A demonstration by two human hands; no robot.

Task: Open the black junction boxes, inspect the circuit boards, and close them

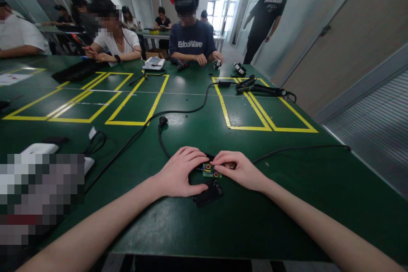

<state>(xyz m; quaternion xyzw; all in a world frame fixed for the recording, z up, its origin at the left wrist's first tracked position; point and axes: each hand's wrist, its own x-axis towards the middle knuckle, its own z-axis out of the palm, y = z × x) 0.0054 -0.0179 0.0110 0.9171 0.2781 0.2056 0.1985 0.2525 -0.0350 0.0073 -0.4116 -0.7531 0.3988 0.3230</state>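
Note:
A small green circuit board (212, 174) with copper-wound ring coils lies on the table in front of me, between my hands. My left hand (183, 172) arches beside it, fingers stretched over its far left edge, thumb apart and touching a flat black plastic cover (208, 193). My right hand (242, 170) comes from the right with thumb and fingers pinched at the board's right side. What lies under the right fingertips is partly hidden. A black cable with a plug (163, 121) leads from beyond my left hand.
A long black cord (178, 111) crosses the green table (287, 221). Yellow tape (127, 123) marks rectangles on it. Black corded tools (261, 89) lie at the far right, a drill (181, 66) and a white device (154, 63) farther back. People sit opposite; one person walks away at the right.

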